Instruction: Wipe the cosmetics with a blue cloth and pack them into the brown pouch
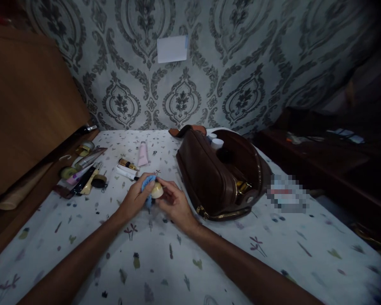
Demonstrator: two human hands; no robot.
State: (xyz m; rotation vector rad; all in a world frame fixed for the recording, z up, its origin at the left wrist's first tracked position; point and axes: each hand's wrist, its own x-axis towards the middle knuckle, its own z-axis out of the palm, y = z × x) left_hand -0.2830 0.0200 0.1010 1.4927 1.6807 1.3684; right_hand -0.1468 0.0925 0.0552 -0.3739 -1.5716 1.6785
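Bunched in my left hand (139,195) is a light blue cloth (148,182), pressed against a small pale-yellow jar (157,190) with a whitish end. The fingers of my right hand (177,206) close round the jar's right side. Just beyond my left hand lie a white tube (126,171) with a black end and a small dark bottle with gold parts (128,164). A pink tube (142,153) lies farther back. To the right of my hands a brown toiletry bag (206,178) stands unzipped, with a white-capped container (217,144) and something gold-coloured inside.
Several cosmetics, among them a round black-and-gold compact (99,181), are grouped at the left beside a wooden panel (28,114). A patterned white sheet (158,262) covers the surface. Right of the bag lies a blurred-out packet (287,192); dark furniture (305,156) stands beyond.
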